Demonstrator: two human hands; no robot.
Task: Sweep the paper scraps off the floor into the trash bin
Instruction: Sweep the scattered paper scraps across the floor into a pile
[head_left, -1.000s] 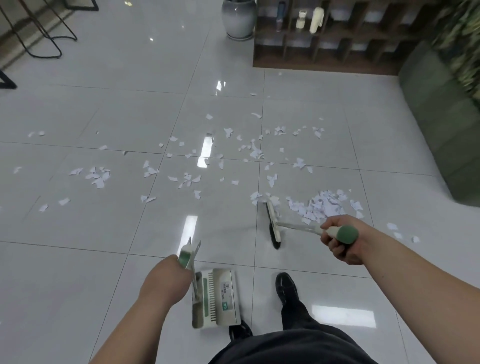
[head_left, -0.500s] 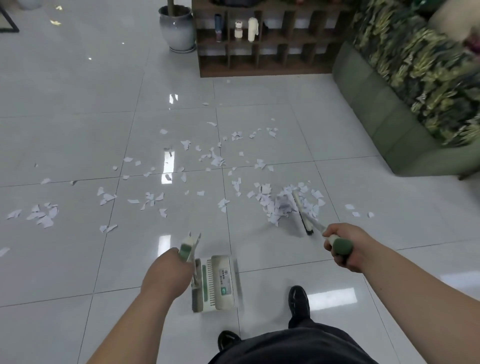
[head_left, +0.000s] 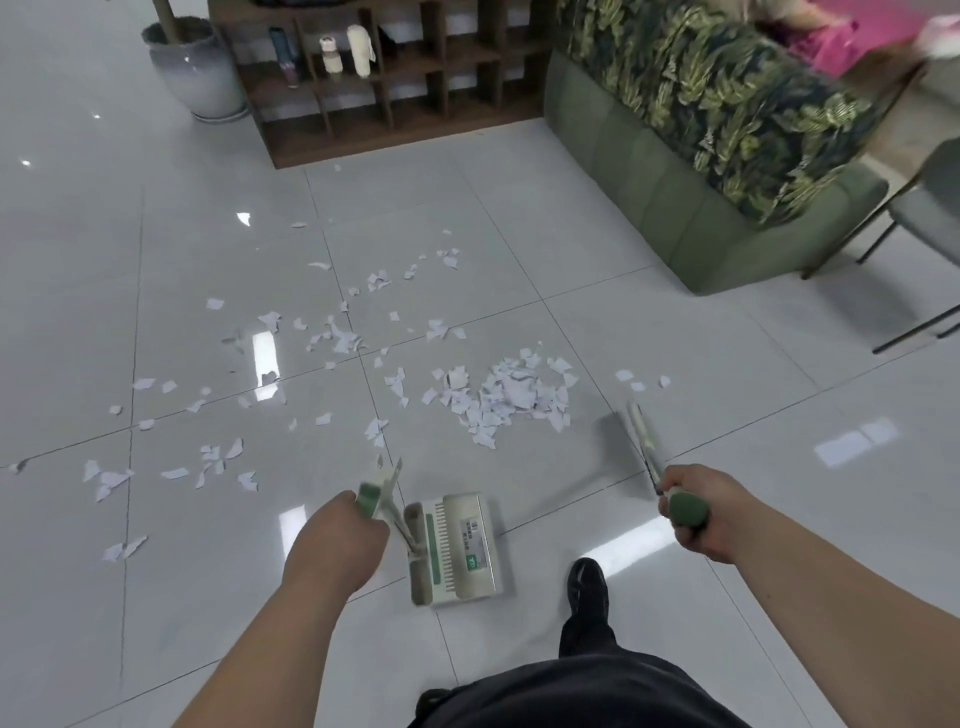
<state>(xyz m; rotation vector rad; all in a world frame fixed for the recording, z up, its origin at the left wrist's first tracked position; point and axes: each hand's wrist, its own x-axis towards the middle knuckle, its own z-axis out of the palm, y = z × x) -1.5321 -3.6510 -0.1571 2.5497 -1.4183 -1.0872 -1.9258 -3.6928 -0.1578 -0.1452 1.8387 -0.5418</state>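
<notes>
White paper scraps lie over the grey tiled floor, with a dense pile of scraps (head_left: 511, 397) in the middle and scattered scraps (head_left: 208, 462) to the left. My right hand (head_left: 698, 512) grips the green end of the broom handle. The blurred broom head (head_left: 639, 428) sits just right of the pile. My left hand (head_left: 337, 545) grips the green-topped handle of a white dustpan (head_left: 457, 548), which stands on the floor in front of my feet. No trash bin shows in view.
A green sofa (head_left: 691, 208) with leaf-print cushions runs along the right. A dark wooden shelf unit (head_left: 395, 83) and a grey ceramic pot (head_left: 200, 78) stand at the back. A chair with thin black legs (head_left: 914, 291) is at the far right. My black shoe (head_left: 587, 584) is beside the dustpan.
The broom head swung from the left side of the scrap pile to its right side, gathering scraps into a tighter heap. My view turned to the right. The dustpan stayed by my feet.
</notes>
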